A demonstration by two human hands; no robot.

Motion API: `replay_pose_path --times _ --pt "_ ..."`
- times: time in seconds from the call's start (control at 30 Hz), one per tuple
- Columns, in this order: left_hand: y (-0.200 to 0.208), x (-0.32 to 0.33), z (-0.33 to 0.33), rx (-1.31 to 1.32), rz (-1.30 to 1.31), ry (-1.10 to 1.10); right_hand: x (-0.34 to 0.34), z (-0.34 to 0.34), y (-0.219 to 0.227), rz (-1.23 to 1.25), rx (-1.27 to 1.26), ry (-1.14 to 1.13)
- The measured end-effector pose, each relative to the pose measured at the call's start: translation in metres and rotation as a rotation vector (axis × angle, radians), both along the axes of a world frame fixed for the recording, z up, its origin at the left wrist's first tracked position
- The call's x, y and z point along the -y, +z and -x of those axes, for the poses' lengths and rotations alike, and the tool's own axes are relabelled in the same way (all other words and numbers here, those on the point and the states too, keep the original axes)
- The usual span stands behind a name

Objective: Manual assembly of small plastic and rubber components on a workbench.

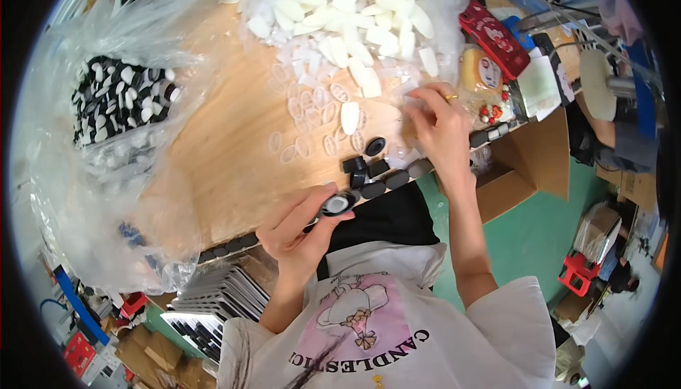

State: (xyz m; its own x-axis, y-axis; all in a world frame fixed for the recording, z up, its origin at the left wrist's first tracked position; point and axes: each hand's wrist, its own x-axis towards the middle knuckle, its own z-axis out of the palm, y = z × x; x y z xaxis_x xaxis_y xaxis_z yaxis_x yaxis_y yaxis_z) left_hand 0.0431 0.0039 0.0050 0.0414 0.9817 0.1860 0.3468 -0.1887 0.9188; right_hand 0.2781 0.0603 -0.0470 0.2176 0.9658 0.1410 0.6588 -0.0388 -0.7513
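Observation:
Near the table's front edge my left hand (296, 227) grips a black oval plastic part (338, 203) with a pale inner face between thumb and fingers. My right hand (441, 125) reaches over the right side of the table, thumb and fingers bent together by small clear plastic pieces (406, 85); whatever lies in the fingertips is too small to make out. Between the hands lie a black oval ring (376, 146) and a few black parts (357, 169). Several clear oval rings (312, 109) are scattered farther back, beside a cream-white oval piece (350, 117).
A heap of cream-white oval pieces (355, 6) rests on plastic film at the back. An open clear bag (124, 98) of black and white parts stands left. Dark oval pads (397, 179) line the front edge. At right are a red phone case (493, 38) and an open carton (528, 162).

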Motion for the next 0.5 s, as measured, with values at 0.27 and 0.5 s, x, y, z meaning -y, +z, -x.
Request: replay_pose_path --times 0.27,0.5 --pt "0.010 -0.013 -0.003 -0.083 -0.174 -0.064 0.004 -0.001 0.022 0.085 -0.157 0.046" --pt "0.011 -0.013 -0.002 -0.112 -0.261 -0.074 0.058 0.045 0.097 -0.442 -0.061 0.308"
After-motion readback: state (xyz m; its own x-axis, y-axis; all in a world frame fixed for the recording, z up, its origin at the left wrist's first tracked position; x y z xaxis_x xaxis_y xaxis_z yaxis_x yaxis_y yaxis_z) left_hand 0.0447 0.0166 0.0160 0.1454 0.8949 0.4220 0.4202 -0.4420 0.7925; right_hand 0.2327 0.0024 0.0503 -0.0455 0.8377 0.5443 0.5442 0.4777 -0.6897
